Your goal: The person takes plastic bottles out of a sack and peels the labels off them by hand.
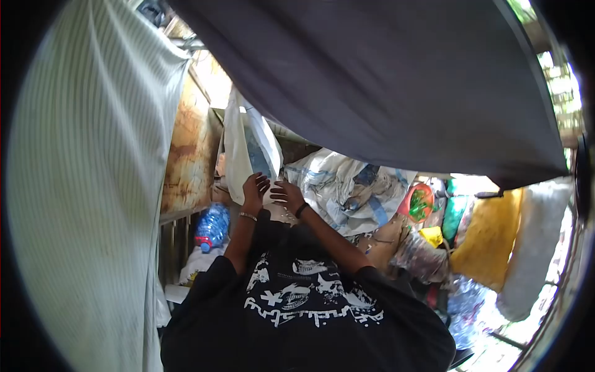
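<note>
My left hand point(255, 189) is raised in front of me beside a hanging white sack or sheet point(235, 146), its fingers loosely bent and apart. Close by on the right, my right hand point(289, 196) has its fingers spread and slightly curled, palm side turned toward the left hand. No object shows in either hand. Bluish, see-through plastic point(259, 155) hangs just beyond the fingertips. Whether the left fingertips touch the white material is unclear. Past my right hand lies a crumpled white woven sack point(341, 192) with blue stripes.
A large dark cloth point(396, 80) hangs overhead, and a striped pale cloth point(93, 186) hangs at left beside a rusty panel point(186, 149). A blue plastic bottle point(212, 226) lies left of my arm. Yellow point(486, 239) and grey sacks point(534, 248) stand at right.
</note>
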`<state>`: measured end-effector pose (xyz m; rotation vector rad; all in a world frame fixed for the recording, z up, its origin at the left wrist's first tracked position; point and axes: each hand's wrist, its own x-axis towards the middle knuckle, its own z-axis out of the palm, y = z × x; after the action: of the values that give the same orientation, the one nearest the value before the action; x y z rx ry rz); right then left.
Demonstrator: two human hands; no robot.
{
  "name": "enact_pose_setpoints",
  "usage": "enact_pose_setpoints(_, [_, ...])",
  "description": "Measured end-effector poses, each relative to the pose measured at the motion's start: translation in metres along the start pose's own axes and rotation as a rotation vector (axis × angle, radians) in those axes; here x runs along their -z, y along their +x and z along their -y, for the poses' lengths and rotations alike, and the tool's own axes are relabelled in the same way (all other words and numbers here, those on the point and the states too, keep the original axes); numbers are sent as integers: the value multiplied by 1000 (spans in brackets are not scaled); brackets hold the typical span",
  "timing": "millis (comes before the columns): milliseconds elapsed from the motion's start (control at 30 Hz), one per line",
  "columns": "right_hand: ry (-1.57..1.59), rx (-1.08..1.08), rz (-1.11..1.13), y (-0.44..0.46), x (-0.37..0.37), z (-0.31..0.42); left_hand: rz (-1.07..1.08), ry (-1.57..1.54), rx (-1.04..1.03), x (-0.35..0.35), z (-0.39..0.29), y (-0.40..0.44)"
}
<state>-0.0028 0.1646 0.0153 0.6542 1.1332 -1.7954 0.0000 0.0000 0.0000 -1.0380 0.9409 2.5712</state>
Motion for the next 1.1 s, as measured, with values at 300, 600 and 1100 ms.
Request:
enact_pose_setpoints(300, [-42, 83, -379, 140, -88, -28, -107, 395, 119, 63, -34, 133])
enact_pose_setpoints(600, [-486, 353, -710, 236, -59, -50, -357, 1328, 31, 162, 71, 366])
enact_pose_setpoints(1100, [29, 368, -402, 237, -74, -10, -596, 1102, -289, 329, 99, 573])
